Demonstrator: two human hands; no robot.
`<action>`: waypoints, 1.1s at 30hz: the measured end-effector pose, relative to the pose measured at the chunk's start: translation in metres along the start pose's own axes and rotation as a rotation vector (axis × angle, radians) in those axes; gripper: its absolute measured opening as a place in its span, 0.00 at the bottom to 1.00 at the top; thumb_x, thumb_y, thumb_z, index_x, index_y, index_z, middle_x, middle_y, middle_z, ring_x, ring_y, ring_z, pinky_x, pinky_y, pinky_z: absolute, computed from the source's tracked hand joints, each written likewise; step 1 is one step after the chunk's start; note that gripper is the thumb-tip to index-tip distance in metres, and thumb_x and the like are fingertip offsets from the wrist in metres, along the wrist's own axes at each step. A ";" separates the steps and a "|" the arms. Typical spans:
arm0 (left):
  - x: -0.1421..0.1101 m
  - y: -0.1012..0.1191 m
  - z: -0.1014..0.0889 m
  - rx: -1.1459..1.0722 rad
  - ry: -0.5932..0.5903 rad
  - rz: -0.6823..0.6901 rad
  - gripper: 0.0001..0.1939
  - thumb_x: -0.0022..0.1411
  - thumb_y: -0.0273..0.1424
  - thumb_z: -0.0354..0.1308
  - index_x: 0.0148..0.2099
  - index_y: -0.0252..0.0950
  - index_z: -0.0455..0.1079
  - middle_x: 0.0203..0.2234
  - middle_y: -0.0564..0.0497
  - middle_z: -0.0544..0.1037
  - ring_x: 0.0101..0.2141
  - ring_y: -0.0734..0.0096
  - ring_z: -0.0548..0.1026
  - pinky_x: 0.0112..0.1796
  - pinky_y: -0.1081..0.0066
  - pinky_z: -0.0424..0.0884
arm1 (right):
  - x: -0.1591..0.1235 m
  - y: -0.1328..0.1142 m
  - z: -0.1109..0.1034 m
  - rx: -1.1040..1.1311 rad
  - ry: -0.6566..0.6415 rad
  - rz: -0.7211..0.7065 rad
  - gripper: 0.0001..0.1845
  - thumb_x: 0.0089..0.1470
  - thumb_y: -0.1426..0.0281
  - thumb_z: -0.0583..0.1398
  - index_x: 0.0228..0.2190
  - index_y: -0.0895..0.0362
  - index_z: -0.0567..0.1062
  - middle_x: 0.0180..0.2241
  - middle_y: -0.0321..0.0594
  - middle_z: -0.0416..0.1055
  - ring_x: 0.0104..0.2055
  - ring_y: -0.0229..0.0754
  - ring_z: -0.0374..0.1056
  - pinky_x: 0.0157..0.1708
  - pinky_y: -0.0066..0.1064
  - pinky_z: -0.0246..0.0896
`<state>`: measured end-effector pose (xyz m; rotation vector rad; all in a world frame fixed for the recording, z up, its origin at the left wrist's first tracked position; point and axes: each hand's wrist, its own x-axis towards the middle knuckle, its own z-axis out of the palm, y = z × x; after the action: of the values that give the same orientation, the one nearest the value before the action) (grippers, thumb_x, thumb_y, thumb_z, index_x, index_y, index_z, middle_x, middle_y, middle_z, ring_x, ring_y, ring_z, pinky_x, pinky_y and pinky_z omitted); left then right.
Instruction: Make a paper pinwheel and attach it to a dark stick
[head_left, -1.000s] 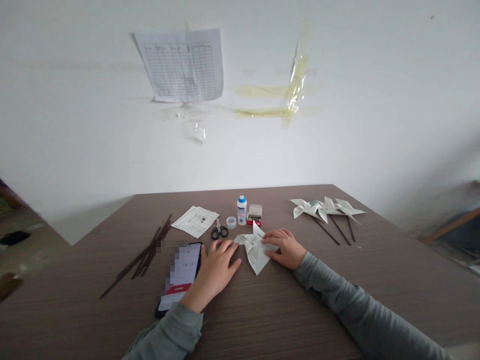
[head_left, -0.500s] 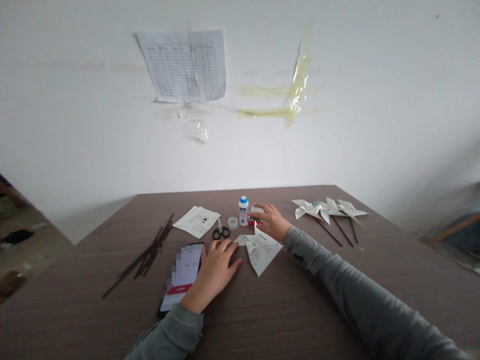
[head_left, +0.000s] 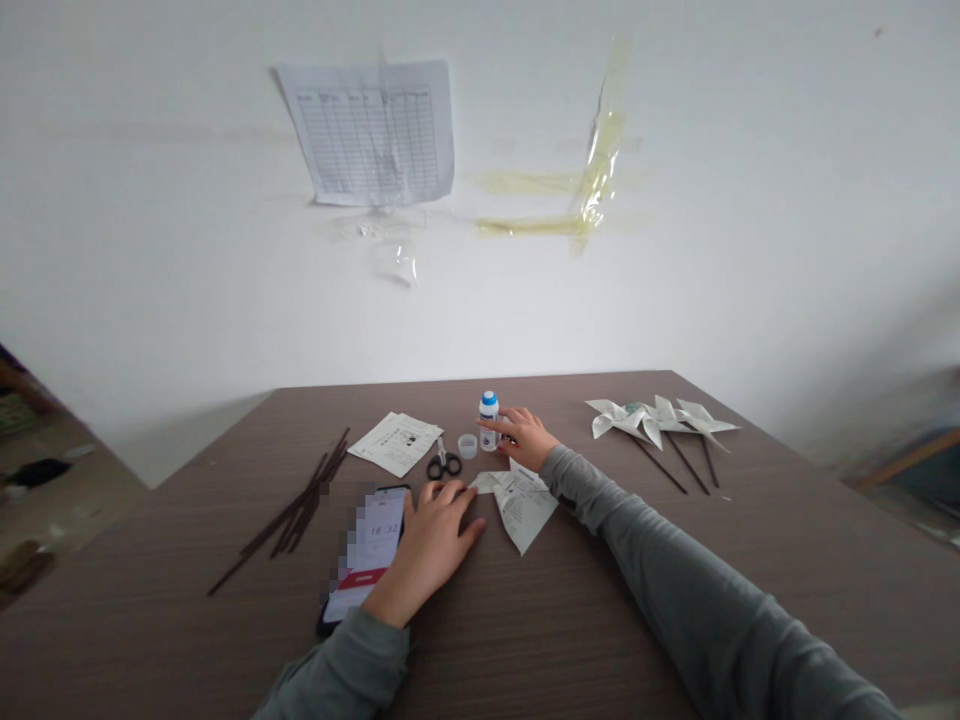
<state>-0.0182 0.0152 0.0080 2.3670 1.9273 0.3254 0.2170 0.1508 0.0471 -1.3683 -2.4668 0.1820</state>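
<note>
Pale and scuffed, the wall [head_left: 712, 250] stands behind a brown wood-grain table [head_left: 480, 640]. Taped up on it is a sheet with a ruled grid [head_left: 371, 135], whose entries are too small to read; yellowed tape [head_left: 596, 180] sticks farther right.

Between the left hand [head_left: 436, 530] and the right hand [head_left: 523, 438] lies a folded printed paper [head_left: 523, 510]. Its long axis runs away from the person at a slight slant: one corner points toward the near edge, another rises below the right palm, and a narrow flap points left, meeting the left fingertips. Its print is too small to read.

Palm down, the left hand has its fingers spread and grasps nothing. Beside it on the left, a phone [head_left: 384, 505] shows 18:32 above a red band; part of its screen is pixelated.

Fingers outstretched, the right hand reaches across the front of an upright blue-capped bottle [head_left: 489, 402], covering much of its label; whether it grips cannot be told. Left of that hand are a small clear cup [head_left: 467, 447], scissors [head_left: 444, 465] with handles toward the person, and printed paper squares [head_left: 396, 443].

Dark sticks [head_left: 300, 505] slant beyond the phone. Paper pinwheels [head_left: 652, 418] lie right of the right hand, sticks pointing nearer.
</note>
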 end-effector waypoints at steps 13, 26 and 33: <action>0.000 -0.002 0.002 0.016 0.007 0.010 0.25 0.85 0.37 0.71 0.78 0.54 0.88 0.76 0.43 0.88 0.77 0.27 0.78 0.81 0.23 0.74 | -0.004 0.009 0.002 0.045 0.181 -0.020 0.45 0.76 0.85 0.57 0.80 0.38 0.85 0.77 0.48 0.84 0.80 0.60 0.70 0.83 0.57 0.67; -0.005 0.015 -0.022 0.033 -0.073 -0.013 0.28 0.87 0.31 0.67 0.82 0.48 0.85 0.81 0.41 0.85 0.81 0.28 0.77 0.82 0.17 0.70 | -0.045 0.044 0.005 0.126 0.416 -0.099 0.39 0.71 0.82 0.63 0.69 0.38 0.94 0.62 0.50 0.89 0.71 0.65 0.75 0.76 0.63 0.76; -0.005 0.017 -0.020 0.033 -0.036 -0.001 0.28 0.87 0.33 0.67 0.82 0.49 0.86 0.81 0.41 0.85 0.80 0.28 0.79 0.82 0.17 0.71 | -0.069 0.057 0.012 0.107 0.491 -0.019 0.38 0.69 0.82 0.63 0.68 0.40 0.95 0.50 0.49 0.86 0.60 0.63 0.77 0.71 0.62 0.78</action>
<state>-0.0073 0.0051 0.0298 2.3754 1.9334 0.2512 0.2931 0.1237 0.0061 -1.1765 -2.0308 -0.0267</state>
